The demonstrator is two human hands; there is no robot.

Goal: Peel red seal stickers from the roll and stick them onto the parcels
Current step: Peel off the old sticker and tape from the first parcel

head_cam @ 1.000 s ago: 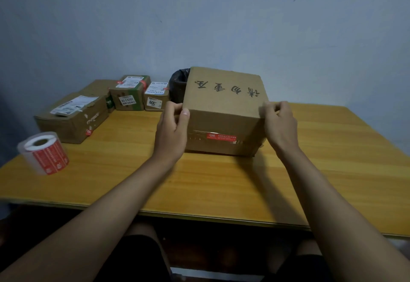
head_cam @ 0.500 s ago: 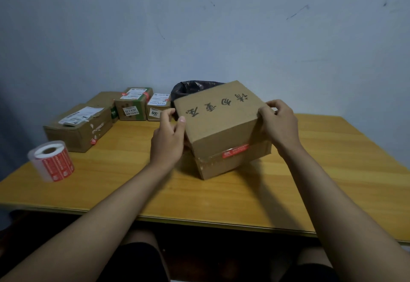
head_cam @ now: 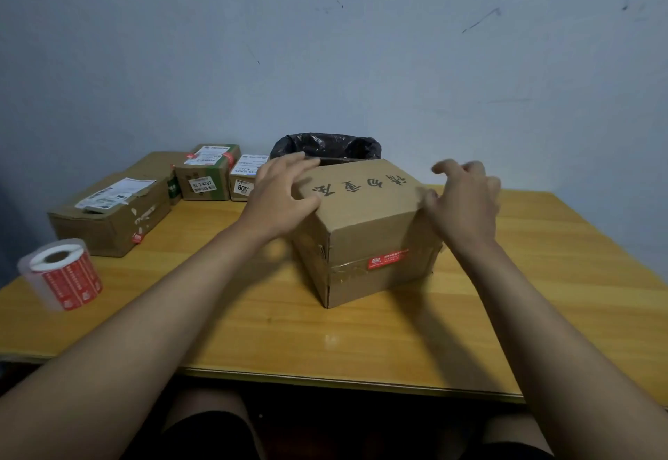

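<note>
A brown cardboard parcel (head_cam: 365, 206) with black handwriting on its top stands mid-table, one corner turned toward me. A red seal sticker (head_cam: 388, 260) lies across the taped seam on its right-facing side. My left hand (head_cam: 278, 195) rests on the parcel's top left edge, fingers stretched toward the back and thumb on the lid. My right hand (head_cam: 466, 203) is against the parcel's right top edge, its fingers loosely curled and lifted off the cardboard. The roll of red seal stickers (head_cam: 67, 275) stands alone near the table's left front edge.
The wooden table (head_cam: 361, 344) stands against a pale wall. At the back left sit a long brown parcel (head_cam: 108, 213) with a white label and two small labelled parcels (head_cam: 206, 174) (head_cam: 245, 179). A bin lined with a black bag (head_cam: 325, 147) stands behind the main parcel.
The parcel has been turned anticlockwise, so a corner now faces me. Both hands have eased from gripping its sides; the right fingers have lifted off.
</note>
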